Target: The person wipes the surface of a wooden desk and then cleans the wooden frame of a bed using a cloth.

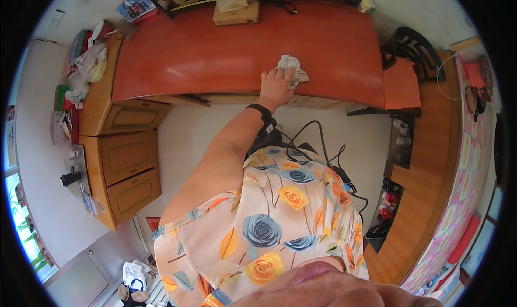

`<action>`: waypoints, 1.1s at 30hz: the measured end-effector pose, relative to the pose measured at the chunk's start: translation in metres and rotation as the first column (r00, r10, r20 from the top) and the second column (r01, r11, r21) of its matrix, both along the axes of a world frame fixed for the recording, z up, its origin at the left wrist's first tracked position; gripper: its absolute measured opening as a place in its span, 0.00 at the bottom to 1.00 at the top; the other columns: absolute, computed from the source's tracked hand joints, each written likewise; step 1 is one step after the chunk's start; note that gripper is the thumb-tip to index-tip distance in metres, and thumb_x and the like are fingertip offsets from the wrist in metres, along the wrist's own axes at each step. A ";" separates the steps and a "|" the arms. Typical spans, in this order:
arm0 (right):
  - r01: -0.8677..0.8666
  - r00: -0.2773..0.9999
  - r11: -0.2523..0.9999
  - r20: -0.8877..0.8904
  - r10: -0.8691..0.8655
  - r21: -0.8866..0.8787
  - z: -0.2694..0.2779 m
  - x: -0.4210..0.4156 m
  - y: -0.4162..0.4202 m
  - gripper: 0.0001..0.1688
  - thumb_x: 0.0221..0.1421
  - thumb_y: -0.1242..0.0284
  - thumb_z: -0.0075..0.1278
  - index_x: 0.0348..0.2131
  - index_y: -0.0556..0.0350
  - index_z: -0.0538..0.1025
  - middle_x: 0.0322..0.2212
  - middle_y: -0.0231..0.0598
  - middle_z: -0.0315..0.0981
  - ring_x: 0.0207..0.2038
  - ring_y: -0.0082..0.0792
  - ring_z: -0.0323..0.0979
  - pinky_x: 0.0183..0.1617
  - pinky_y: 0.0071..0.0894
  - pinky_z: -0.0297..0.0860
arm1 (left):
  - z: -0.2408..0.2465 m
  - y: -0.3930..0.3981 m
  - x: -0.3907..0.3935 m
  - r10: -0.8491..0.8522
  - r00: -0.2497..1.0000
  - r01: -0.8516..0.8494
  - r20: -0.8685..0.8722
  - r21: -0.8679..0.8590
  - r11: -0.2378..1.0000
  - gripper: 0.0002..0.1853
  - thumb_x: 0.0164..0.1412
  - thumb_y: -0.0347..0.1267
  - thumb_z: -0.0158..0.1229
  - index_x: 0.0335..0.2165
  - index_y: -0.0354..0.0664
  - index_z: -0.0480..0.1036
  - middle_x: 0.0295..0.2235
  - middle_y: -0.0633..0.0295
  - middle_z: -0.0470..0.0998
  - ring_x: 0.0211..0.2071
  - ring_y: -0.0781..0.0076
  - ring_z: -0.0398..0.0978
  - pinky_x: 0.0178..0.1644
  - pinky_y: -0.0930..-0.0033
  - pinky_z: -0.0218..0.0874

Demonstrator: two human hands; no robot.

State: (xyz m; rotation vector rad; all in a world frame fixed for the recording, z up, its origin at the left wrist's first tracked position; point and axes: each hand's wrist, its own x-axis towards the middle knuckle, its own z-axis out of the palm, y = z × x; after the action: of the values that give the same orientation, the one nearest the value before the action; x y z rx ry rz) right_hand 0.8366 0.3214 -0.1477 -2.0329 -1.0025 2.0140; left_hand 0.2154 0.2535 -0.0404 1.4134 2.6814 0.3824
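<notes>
My left hand [277, 87] lies palm down near the front edge of a glossy red-brown wooden desk [194, 52]. Under its fingers on the thumb side is a crumpled pale cloth [294, 70], which spreads a little past the fingertips on the desk top. A dark band [261, 112] circles my left wrist. My right hand is out of view. Farther back on the desk stands a cardboard tissue box [236, 14] with a tissue sticking out of its top.
A dark-framed screen [190, 0] runs along the desk's back. Plastic bags [92, 62] sit on the wooden cabinet [129, 153] at left. At right are a black-backed chair [418, 50] with an orange seat and shoes [388, 206] in cubbies. Black cables [321, 137] loop by my body.
</notes>
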 end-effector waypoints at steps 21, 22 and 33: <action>-0.004 1.000 0.998 0.001 0.004 -0.058 0.043 -0.083 0.028 0.17 0.50 0.69 0.44 0.38 0.62 0.67 0.20 0.35 0.67 0.15 0.25 0.62 0.16 0.19 0.59 | -0.018 -0.075 -0.144 0.428 0.899 -0.437 -0.094 -0.118 0.892 0.32 0.47 0.36 0.51 0.52 0.47 0.52 0.50 0.58 0.57 0.50 0.60 0.57 0.46 0.49 0.51; -0.044 0.997 0.994 -0.067 0.037 -0.100 0.016 -0.055 0.032 0.18 0.50 0.68 0.44 0.38 0.62 0.67 0.21 0.36 0.67 0.15 0.26 0.63 0.16 0.18 0.60 | -0.027 -0.086 -0.159 0.492 0.862 -0.504 -0.124 -0.088 0.859 0.33 0.47 0.37 0.51 0.52 0.47 0.51 0.50 0.58 0.57 0.50 0.61 0.57 0.47 0.48 0.51; -0.017 0.993 0.999 0.119 0.011 0.046 0.047 -0.089 -0.005 0.19 0.48 0.68 0.48 0.38 0.62 0.67 0.22 0.37 0.69 0.17 0.25 0.65 0.18 0.17 0.61 | -0.012 -0.053 -0.169 0.404 0.913 -0.394 0.054 -0.137 0.909 0.33 0.41 0.39 0.56 0.49 0.47 0.58 0.46 0.55 0.64 0.46 0.58 0.63 0.46 0.53 0.54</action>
State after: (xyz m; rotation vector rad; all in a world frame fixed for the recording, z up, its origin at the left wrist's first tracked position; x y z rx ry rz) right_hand 0.7475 0.3165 -0.1005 -2.1486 -1.0775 1.8766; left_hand 0.0459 0.2009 -0.0523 0.7901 2.8585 0.2856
